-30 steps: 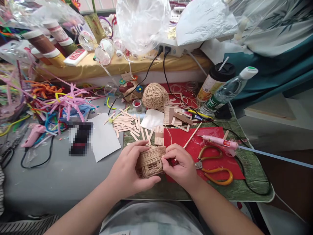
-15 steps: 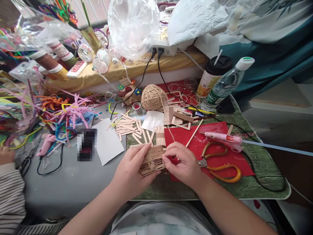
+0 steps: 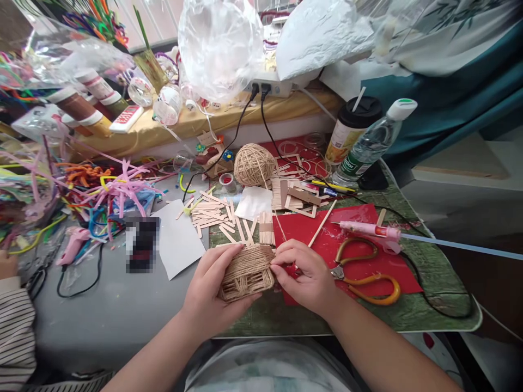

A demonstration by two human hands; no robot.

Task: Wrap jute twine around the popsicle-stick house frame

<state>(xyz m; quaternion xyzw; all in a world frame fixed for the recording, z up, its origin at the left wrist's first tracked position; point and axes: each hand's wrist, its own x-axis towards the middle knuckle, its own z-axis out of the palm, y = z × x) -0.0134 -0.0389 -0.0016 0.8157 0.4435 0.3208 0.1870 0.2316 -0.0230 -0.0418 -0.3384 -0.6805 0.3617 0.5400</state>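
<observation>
A small frame of wooden sticks wound with jute twine point(image 3: 246, 274) rests in my left hand point(image 3: 208, 291), whose fingers curl under and round it. My right hand point(image 3: 304, 277) pinches the twine strand at the frame's right edge. That strand runs up to the twine ball point(image 3: 254, 164) farther back on the table. Loose wooden sticks point(image 3: 212, 211) lie just beyond my hands.
Yellow-handled pliers point(image 3: 365, 272) and a pink glue gun point(image 3: 370, 230) lie on a red sheet point(image 3: 322, 234) to the right. A water bottle point(image 3: 370, 144) and a lidded cup point(image 3: 351, 128) stand behind. Pipe cleaners point(image 3: 102, 182) pile at the left, where another person's striped sleeve point(image 3: 16, 332) shows.
My left hand has turned the twine-wound frame, tipping its left end down and toward me. My right hand stays pinched at its right edge. The camera shifted slightly.
</observation>
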